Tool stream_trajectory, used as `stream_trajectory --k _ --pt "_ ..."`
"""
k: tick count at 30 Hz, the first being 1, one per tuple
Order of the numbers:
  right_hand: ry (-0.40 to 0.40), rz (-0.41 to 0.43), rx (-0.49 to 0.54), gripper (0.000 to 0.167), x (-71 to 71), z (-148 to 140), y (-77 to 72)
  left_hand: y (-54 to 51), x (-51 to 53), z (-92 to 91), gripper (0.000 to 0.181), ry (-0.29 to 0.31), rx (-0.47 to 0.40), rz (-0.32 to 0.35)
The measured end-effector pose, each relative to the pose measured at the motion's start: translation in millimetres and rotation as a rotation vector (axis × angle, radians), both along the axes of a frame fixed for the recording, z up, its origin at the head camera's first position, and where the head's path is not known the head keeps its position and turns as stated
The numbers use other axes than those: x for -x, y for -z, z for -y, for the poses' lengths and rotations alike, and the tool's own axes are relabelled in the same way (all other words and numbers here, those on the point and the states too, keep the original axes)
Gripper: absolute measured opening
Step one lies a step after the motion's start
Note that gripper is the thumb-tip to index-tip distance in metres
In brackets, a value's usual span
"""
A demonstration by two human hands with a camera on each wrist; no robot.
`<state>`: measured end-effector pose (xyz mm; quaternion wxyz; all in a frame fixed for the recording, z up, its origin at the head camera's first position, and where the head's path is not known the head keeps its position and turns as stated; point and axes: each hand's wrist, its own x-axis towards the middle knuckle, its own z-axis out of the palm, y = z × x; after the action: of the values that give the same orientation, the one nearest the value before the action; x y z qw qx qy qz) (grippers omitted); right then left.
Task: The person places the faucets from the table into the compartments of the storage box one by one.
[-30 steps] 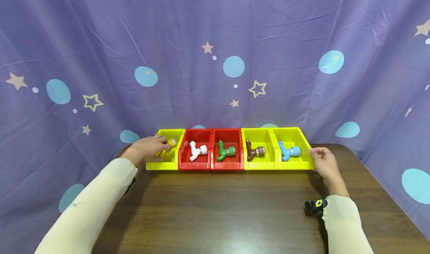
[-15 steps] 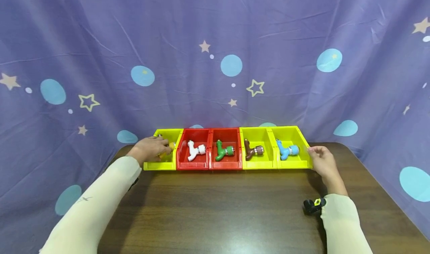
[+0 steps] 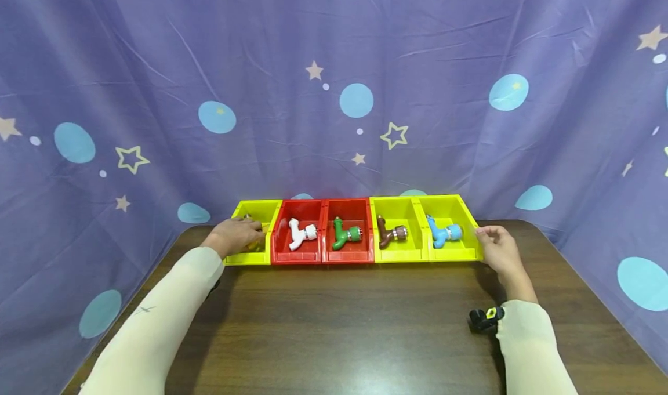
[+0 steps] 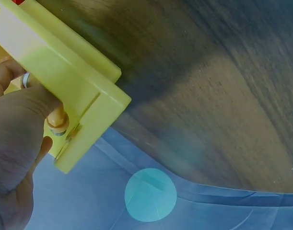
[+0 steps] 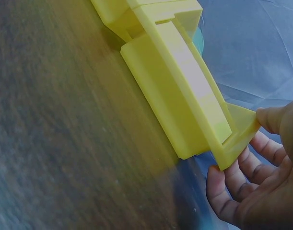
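Observation:
My left hand [image 3: 235,235] reaches into the leftmost yellow bin [image 3: 247,259] and grips a yellow tap [image 4: 57,119], mostly covered by the fingers in the head view. In the left wrist view the tap's rounded end with a metal ring shows beside the hand. At the other end of the row, my right hand [image 3: 501,249] pinches the side wall of the rightmost yellow bin [image 5: 194,96], thumb above and fingers along the outside. That bin holds a light blue tap [image 3: 443,232].
Between them, two red bins [image 3: 297,258] hold a white tap [image 3: 300,234] and a green tap [image 3: 345,234]. Another yellow bin [image 3: 400,256] holds a brown tap [image 3: 390,232]. The row stands on a wooden table [image 3: 344,325], before a purple curtain [image 3: 292,122].
My left hand has settled lower over the yellow tap, which has turned and is more covered now. The right hand keeps its hold on the bin. The head view has shifted slightly.

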<state>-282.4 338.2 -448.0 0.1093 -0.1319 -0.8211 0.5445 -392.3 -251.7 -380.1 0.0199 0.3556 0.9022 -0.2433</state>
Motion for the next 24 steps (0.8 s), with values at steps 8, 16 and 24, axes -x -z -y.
stream_trajectory --k 8,16,24 --pt "-0.003 -0.004 -0.001 0.048 -0.1 -0.6 0.8 6.8 6.2 0.8 0.018 -0.024 -0.001 0.013" --pt "0.009 0.008 0.004 0.049 2.4 -0.2 2.9 6.0 7.9 -1.8 0.010 -0.043 -0.003 0.028" --pt "0.006 0.005 0.004 0.049 1.1 -0.3 1.8 3.9 7.2 -3.7 0.013 -0.054 0.001 0.033"
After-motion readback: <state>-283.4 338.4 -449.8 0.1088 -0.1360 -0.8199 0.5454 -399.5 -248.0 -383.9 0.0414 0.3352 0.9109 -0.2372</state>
